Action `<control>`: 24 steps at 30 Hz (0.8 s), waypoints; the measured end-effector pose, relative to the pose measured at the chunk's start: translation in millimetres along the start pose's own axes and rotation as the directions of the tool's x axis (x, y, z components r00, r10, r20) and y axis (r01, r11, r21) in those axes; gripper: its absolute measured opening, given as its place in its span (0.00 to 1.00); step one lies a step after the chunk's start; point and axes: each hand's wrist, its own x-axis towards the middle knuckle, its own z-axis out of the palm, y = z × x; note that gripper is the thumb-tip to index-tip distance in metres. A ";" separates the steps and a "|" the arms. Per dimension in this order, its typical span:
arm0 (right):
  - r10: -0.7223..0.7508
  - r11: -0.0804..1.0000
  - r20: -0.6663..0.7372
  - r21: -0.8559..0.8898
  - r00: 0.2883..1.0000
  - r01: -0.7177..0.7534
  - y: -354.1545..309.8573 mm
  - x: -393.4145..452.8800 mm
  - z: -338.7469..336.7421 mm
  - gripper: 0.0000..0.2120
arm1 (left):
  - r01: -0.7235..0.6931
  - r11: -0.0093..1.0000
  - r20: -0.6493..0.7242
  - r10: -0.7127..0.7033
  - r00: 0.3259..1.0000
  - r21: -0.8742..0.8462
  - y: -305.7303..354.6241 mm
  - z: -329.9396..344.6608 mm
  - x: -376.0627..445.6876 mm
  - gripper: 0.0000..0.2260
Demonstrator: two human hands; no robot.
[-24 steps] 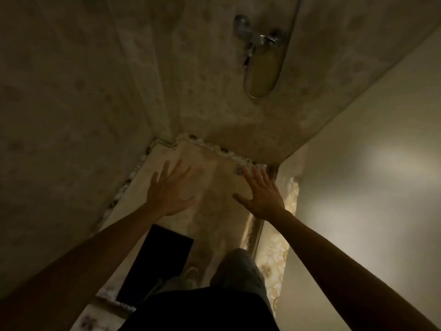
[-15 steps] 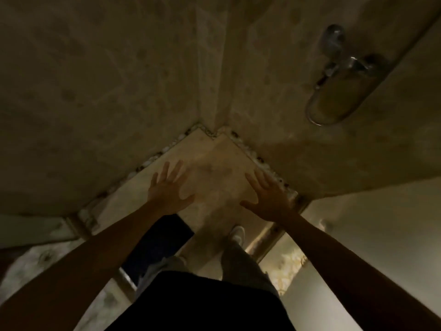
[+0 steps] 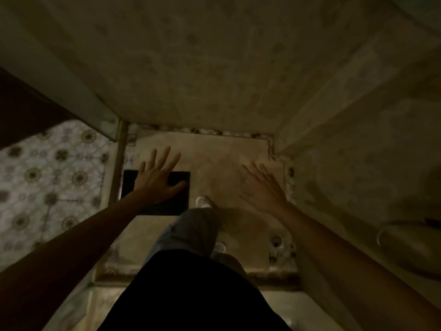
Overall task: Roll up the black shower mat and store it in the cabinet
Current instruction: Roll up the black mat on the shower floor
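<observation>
Black and flat, the shower mat (image 3: 167, 199) is lying unrolled on the beige shower floor (image 3: 226, 151), toward its left side and just beside the metal threshold strip (image 3: 118, 163) that is separating the stall from the patterned floor tiles (image 3: 47, 175) outside. A person is standing in the stall and looking down, with one shoe (image 3: 202, 201) just beside the mat's right edge.

Both hands are reaching forward with fingers spread wide and holding nothing. The left hand (image 3: 157, 177) is hovering over the mat's far half, though whether it is touching the mat cannot be told from here. The right hand (image 3: 262, 187) is hanging over bare floor, well apart from the mat.

Judging by its thin, even outline, the mat is probably light and flexible, likely rubber or foam, so it should be bending easily but may be clinging to a wet floor. Taking hold at one short edge, with both hands near its corners, looks like the sensible start for a tight, straight roll; a damp surface could be making it slippery.

No brand, label or writing is showing anywhere, and the dim light is hiding fine detail. No cabinet is appearing in view.
</observation>
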 end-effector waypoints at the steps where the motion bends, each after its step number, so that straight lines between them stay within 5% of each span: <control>1: -0.035 0.999 0.019 -0.019 0.999 0.035 -0.6 16.2 -4.3 0.41 | 0.039 0.999 -0.015 -0.039 0.999 -0.025 -4.6 3.6 0.0 0.41; 6: -0.186 0.976 0.088 -0.096 0.979 0.194 -8.7 79.9 -36.5 0.40 | 0.227 0.973 0.120 -0.220 0.968 -0.047 -10.3 5.1 -4.5 0.40; 15: -0.435 0.781 0.246 -0.375 0.866 0.499 -78.7 172.0 -83.5 0.42 | 0.481 0.812 0.115 -0.471 0.874 -0.329 -18.0 22.2 -32.3 0.36; 20: -0.572 0.623 0.398 -0.358 0.717 0.696 -145.9 207.7 -75.8 0.41 | 0.617 0.630 0.084 -0.665 0.742 -0.471 -11.1 48.5 -70.6 0.35; 24: -0.614 0.459 0.586 -0.280 0.529 0.843 -181.0 227.3 -58.6 0.40 | 0.711 0.435 0.136 -0.795 0.592 -0.553 5.1 69.7 -91.0 0.37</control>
